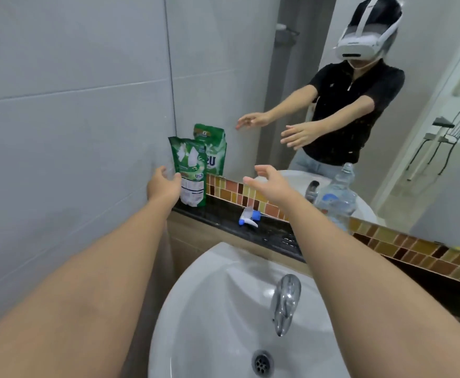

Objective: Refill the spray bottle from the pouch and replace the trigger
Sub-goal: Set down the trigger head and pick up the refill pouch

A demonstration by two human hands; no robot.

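Observation:
A green refill pouch (190, 170) stands upright at the left end of the black ledge (220, 215), against the mirror. My left hand (163, 184) is right beside the pouch's left edge, fingers spread, thumb close to or just touching it. My right hand (271, 184) hovers open above the ledge, to the right of the pouch, holding nothing. The blue and white spray trigger (248, 217) lies on its side on the ledge below my right hand. The clear spray bottle (338, 200) stands uncapped further right, partly behind my right forearm.
A white sink (218, 301) with a chrome tap (284, 301) sits below the ledge. The mirror (250, 77) behind the ledge reflects the pouch and a person. A grey tiled wall (73, 105) closes off the left side. Coloured mosaic tiles (414, 249) run along the ledge.

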